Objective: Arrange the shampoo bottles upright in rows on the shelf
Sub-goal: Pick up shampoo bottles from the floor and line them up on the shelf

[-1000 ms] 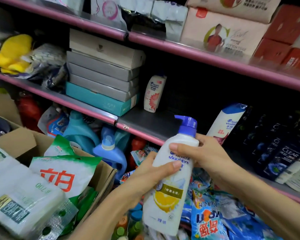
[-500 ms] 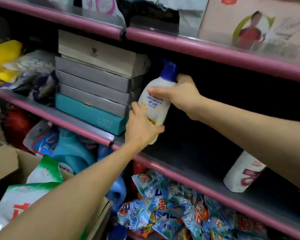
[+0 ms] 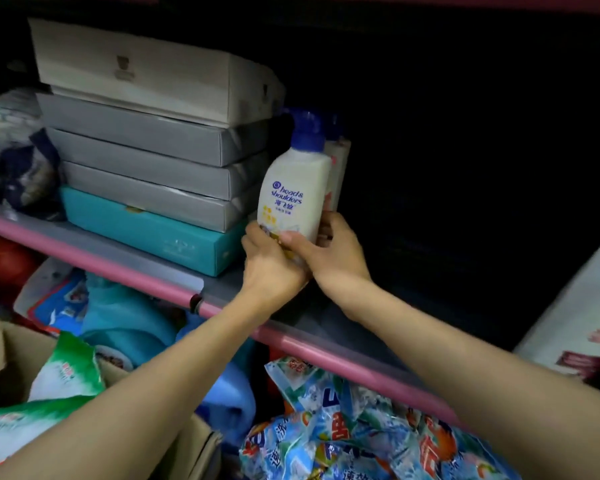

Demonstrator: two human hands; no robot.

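A white shampoo bottle with a blue pump top point(image 3: 297, 188) stands upright on the grey shelf with a pink front edge point(image 3: 222, 292), beside the stack of boxes. My left hand point(image 3: 269, 263) and my right hand point(image 3: 329, 252) both grip its lower part. Right behind it stands a second white bottle with a red pattern point(image 3: 336, 174), mostly hidden. A third white bottle with a blue cap point(image 3: 575, 313) leans on the same shelf at the far right.
A stack of flat grey and beige boxes on a teal box point(image 3: 146, 161) stands left of the bottle. The shelf space to the right is dark. Below are blue detergent bags point(image 3: 343, 427), blue jugs point(image 3: 125, 317) and a cardboard box with green-white bags point(image 3: 66, 375).
Both hands carried the pump bottle from in front of me up onto the shelf and set it upright before the red-patterned bottle. My right hand slid from its neck down to its base.
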